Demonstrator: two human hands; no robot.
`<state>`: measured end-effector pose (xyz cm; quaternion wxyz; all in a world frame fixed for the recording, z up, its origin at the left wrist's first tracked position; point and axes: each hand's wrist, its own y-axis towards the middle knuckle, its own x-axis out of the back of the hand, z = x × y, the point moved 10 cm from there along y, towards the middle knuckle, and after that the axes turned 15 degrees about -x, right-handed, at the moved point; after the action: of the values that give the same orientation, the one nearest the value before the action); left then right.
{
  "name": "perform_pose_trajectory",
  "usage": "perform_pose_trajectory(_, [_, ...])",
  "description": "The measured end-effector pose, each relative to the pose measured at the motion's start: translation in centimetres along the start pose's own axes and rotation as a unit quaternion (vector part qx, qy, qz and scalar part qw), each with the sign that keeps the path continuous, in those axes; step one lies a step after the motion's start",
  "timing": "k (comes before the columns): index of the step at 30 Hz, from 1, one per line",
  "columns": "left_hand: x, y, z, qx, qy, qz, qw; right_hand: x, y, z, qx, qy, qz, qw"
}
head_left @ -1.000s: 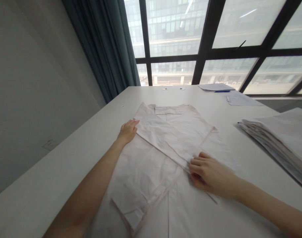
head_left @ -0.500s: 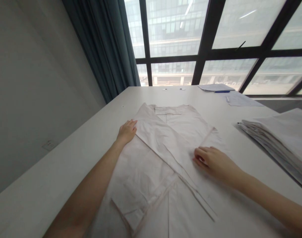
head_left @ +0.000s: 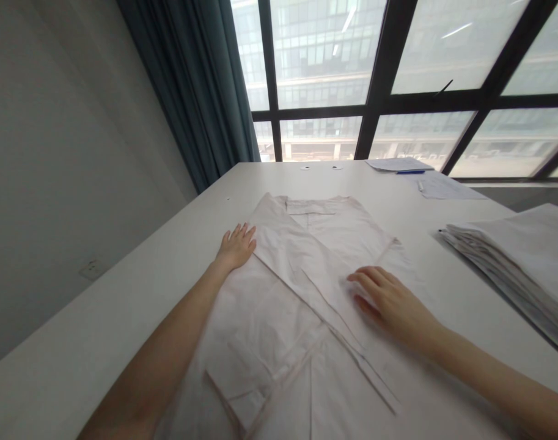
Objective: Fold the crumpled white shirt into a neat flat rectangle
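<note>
A white shirt (head_left: 283, 293) lies spread over the table, its collar end toward the window. One sleeve is folded diagonally across the body, and a cuff shows near the bottom. At the shirt's left edge, below the shoulder, my left hand (head_left: 237, 245) lies flat with fingers spread. My right hand (head_left: 382, 299) is over the right side of the shirt, palm down, thumb apart from the loosely bent fingers, with nothing in it. Whether its fingertips touch the cloth, I cannot tell.
A stack of folded white cloth (head_left: 521, 250) lies on the right of the white table (head_left: 191, 244). Papers (head_left: 448, 185) and a blue pen (head_left: 410, 172) are at the far right. A dark blue curtain (head_left: 196, 85) hangs beside the window at the back left.
My right hand has opened from a pinch and shifted slightly left over the shirt. The fingers of my left hand have spread wider at the same spot.
</note>
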<state>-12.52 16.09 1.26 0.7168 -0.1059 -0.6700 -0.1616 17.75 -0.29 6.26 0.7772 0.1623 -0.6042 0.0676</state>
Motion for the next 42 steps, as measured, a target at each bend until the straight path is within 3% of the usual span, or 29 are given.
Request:
perform_pose_trajectory(3, [0.1, 0.5, -0.7, -0.042, 0.001, 0.013, 0.999, -1.3, -1.3, 3.3, 0.115, 0.060, 0.036, 0.991])
perform_pose_trajectory(5, [0.1, 1.1, -1.0, -0.077, -0.007, 0.033, 0.996, -2.6, -1.7, 4.3, 0.144, 0.057, 0.079, 0.985])
perform_pose_trajectory(11, [-0.4, 4.8, -1.3, -0.112, -0.028, 0.083, 0.990, -3.7, -1.5, 3.9, 0.132, 0.051, 0.137, 0.980])
perform_pose_trajectory(18, [-1.3, 10.3, -0.5, -0.068, -0.031, 0.078, 0.994, -4.0, -1.1, 3.7, 0.113, 0.036, 0.179, 0.977])
perform_pose_trajectory(27, [-1.8, 14.7, 1.8, -0.022, -0.034, 0.072, 0.997, -4.1, -0.5, 3.7, 0.105, 0.046, 0.217, 0.969])
perform_pose_trajectory(36, [-1.5, 15.8, 2.1, 0.013, -0.020, 0.055, 0.998, -4.6, -0.6, 3.5, 0.095, 0.042, 0.229, 0.968])
perform_pose_trajectory(42, [-0.6, 14.7, 0.0, 0.018, -0.001, 0.043, 0.999, -4.3, -0.7, 3.5, 0.099, 0.049, 0.213, 0.971])
